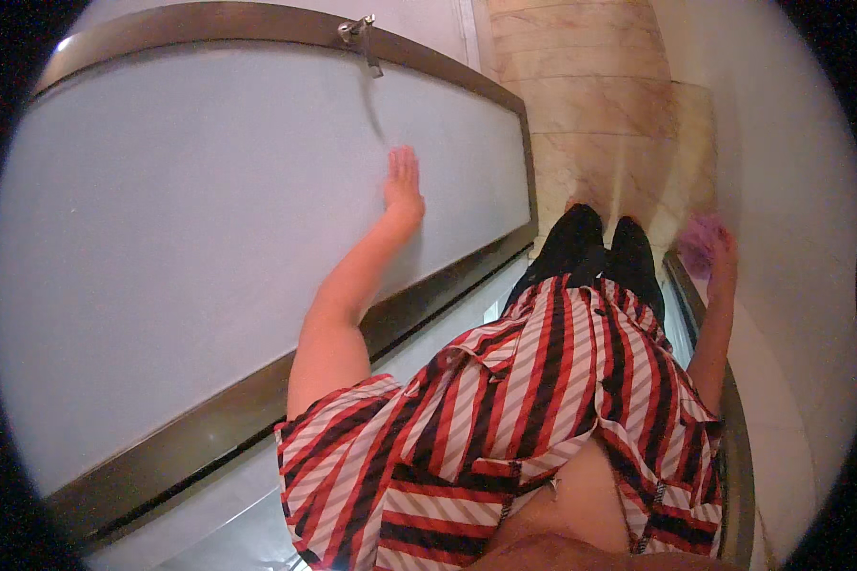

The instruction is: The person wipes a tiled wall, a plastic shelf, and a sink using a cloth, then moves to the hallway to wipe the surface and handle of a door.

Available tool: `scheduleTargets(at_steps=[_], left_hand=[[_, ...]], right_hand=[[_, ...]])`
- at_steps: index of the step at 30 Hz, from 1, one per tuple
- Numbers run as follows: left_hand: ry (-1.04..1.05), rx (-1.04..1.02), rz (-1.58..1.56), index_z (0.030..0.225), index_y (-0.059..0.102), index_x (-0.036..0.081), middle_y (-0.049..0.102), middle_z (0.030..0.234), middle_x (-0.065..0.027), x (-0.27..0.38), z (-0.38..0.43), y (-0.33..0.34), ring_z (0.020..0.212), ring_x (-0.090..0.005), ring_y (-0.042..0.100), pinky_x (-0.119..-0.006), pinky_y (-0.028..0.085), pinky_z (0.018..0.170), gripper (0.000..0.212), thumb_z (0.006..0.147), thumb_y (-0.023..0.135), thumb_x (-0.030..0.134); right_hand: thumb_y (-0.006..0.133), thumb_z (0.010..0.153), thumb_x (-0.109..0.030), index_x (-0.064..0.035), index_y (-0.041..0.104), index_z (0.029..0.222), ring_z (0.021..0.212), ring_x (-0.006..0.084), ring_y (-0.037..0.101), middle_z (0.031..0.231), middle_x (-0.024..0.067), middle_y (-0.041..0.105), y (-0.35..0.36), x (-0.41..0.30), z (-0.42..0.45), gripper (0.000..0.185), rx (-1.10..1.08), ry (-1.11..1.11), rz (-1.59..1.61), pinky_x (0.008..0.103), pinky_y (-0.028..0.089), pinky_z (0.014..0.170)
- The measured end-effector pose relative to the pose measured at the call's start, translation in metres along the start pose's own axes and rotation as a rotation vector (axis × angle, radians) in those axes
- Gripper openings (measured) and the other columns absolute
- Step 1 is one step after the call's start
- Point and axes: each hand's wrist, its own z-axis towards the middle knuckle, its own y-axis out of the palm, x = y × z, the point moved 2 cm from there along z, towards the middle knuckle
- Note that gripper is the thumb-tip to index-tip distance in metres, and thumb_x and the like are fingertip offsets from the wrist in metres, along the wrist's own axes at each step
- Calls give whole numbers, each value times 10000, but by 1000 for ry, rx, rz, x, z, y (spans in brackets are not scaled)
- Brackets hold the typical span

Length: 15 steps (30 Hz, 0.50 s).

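My left hand [403, 184] lies flat against the pale frosted panel [207, 200] of a brown metal-framed door, fingers stretched out and holding nothing. Beyond its fingertips, a lever door handle [363, 44] sits on the door's frame. Down at my right side, my right hand [723, 258] grips a crumpled purple-pink cloth [698, 244]. Blur hides its exact material and how the fingers close around it.
Beige marble-look floor tiles [593, 107] run ahead past my feet. Close on my right stands a pale wall [785, 214], with a brown door jamb [737, 457] beside my right arm. The door's lower-right frame edge [464, 264] passes near my left side.
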Motion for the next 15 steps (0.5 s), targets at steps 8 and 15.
scheduleTargets(at_steps=[8, 15], left_hand=[[315, 86, -1789, 1290, 471, 95, 460, 1328, -141, 110, -37, -95, 1218, -289, 446, -452, 380, 984, 534, 863, 590, 393], [325, 123, -3047, 1299, 428, 99, 561, 1166, -31, 39, -71, -206, 981, -182, 586, -351, 492, 842, 457, 908, 569, 287]], right_hand=[[623, 757, -178, -118, 424, 1240, 763, 154, 576, 961, 47, 539, 83, -50, -6, 526, -572, -59, -5, 254, 472, 595], [382, 745, 54, -50, 262, 1407, 1190, 238, 457, 1342, 143, 407, 220, -161, -93, 680, -1100, -477, 108, 316, 373, 1015]])
